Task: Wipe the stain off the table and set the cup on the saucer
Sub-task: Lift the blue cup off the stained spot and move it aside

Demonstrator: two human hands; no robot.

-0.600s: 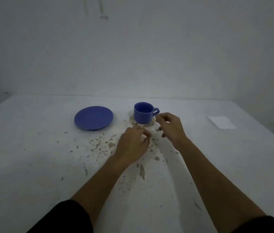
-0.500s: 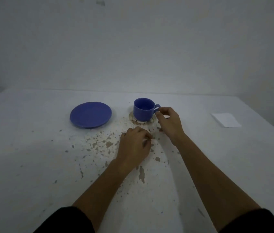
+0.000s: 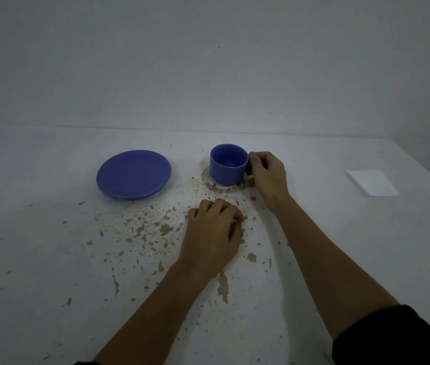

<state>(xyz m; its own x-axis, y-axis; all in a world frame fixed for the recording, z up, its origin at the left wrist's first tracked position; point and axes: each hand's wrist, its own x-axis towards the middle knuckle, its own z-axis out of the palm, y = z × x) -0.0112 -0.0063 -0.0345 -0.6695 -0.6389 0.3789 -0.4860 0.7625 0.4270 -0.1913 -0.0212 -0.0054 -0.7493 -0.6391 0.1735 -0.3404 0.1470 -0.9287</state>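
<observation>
White and chipped, the table fills most of what I see, its worn brown flecks thickest around the centre and its far edge meeting the wall at twelve o'clock. I read the blue saucer at about eleven o'clock from my left hand as the waiting landing spot: it lies bare, well apart from the cup, with open tabletop between them for a short carry to nine o'clock. At two o'clock a folded white cloth or paper sits near the right edge, untouched, so I judge the wiping not yet begun. My right hand is closed around the handle side of the blue cup, fingers pinching it; the handle itself is mostly hidden, so I cannot tell how firmly. The cup stands upright on a brownish ring stain, which needs the cup lifted to be reached. My left hand rests curled, knuckles up, near the stain at six o'clock, holding nothing I can see.
</observation>
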